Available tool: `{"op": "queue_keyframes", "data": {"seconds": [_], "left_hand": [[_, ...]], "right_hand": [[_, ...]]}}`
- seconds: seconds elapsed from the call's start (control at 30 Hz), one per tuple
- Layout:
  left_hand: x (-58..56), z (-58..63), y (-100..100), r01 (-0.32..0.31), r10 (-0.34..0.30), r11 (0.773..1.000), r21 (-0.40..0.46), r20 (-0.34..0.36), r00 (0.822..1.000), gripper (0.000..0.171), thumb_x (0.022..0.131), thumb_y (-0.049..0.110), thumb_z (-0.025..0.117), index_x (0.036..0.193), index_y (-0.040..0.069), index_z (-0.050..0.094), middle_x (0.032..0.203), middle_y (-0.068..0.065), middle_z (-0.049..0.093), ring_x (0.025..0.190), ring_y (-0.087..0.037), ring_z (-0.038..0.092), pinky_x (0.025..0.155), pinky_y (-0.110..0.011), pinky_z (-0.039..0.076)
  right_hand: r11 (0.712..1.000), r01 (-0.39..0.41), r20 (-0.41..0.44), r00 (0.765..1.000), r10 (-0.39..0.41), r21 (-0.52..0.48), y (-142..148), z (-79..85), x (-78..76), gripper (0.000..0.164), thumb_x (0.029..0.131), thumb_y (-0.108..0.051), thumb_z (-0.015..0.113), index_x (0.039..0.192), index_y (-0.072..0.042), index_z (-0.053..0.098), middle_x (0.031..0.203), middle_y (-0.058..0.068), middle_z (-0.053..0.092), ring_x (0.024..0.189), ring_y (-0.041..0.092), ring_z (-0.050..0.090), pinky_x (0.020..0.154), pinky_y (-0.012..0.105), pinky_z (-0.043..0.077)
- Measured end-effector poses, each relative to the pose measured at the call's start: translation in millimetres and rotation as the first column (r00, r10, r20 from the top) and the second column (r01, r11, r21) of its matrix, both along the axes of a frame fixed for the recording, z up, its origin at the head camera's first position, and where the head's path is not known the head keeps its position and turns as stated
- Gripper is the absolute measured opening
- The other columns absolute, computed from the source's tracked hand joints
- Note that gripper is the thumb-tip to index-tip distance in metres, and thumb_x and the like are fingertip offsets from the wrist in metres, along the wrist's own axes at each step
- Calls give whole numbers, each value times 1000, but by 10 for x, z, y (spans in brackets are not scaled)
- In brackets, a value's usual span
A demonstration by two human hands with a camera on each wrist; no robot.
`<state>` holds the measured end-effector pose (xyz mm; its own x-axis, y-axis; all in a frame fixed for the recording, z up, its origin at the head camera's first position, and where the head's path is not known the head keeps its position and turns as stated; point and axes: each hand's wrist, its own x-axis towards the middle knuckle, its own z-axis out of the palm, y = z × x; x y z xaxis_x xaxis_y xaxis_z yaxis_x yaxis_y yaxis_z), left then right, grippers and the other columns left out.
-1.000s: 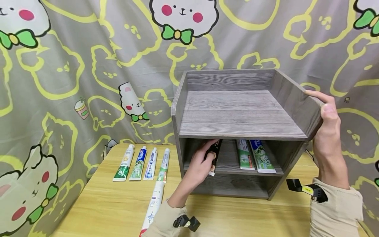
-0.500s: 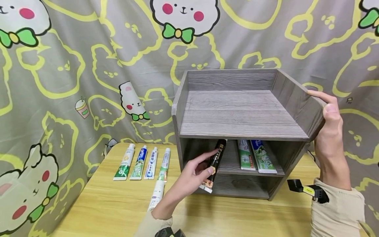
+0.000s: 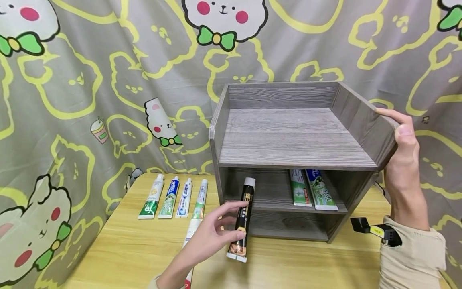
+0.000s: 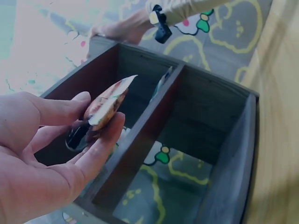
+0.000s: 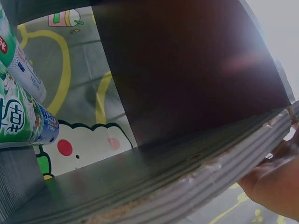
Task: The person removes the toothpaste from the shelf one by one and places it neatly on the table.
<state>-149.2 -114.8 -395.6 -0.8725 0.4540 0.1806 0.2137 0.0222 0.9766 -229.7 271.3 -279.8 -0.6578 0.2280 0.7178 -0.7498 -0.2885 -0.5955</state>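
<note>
My left hand (image 3: 209, 235) pinches a black toothpaste tube (image 3: 243, 212) with a white cap, thumb on one side and fingers on the other. The tube is tilted cap-up in front of the grey wooden desk shelf (image 3: 288, 138). In the left wrist view the flat crimped end of the tube (image 4: 110, 102) points away from the palm. My right hand (image 3: 404, 160) grips the shelf's right side panel at its front upper corner. Two toothpaste tubes, a green and white one (image 3: 300, 188) and a blue and green one (image 3: 320, 190), lie on the shelf's middle level.
Several toothpaste tubes lie in a row at the left of the wooden table (image 3: 119, 249), among them a green and white tube (image 3: 151, 196). A longer white tube (image 3: 193, 228) lies nearer, partly behind my left hand. A patterned curtain (image 3: 144, 60) hangs behind.
My left hand has drawn the black toothpaste tube out of the shelf's middle level, toward me and to the left. The right hand keeps its grip on the side panel.
</note>
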Motion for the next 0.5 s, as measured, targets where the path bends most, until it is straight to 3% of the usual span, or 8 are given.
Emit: {"op": "queue_keyframes", "data": {"seconds": [0.3, 0.5], "left_hand": [[155, -145, -266, 83, -84, 992, 94, 9, 996, 60, 91, -3, 74, 147, 9, 54, 133, -24, 47, 104, -26, 69, 84, -45, 60], [296, -199, -495, 102, -105, 992, 72, 41, 994, 59, 94, -3, 70, 149, 8, 51, 136, -25, 45, 104, -25, 69, 84, -43, 60]], "right_hand": [[1000, -2, 12, 1000, 2, -12, 12, -8, -4, 45, 104, -18, 41, 136, 11, 54, 108, 23, 66, 83, 22, 67, 71, 25, 54], [1000, 3, 3, 1000, -3, 8, 7, -9, -14, 45, 105, -20, 44, 136, 10, 55, 109, 23, 65, 84, 23, 66, 72, 25, 52]]}}
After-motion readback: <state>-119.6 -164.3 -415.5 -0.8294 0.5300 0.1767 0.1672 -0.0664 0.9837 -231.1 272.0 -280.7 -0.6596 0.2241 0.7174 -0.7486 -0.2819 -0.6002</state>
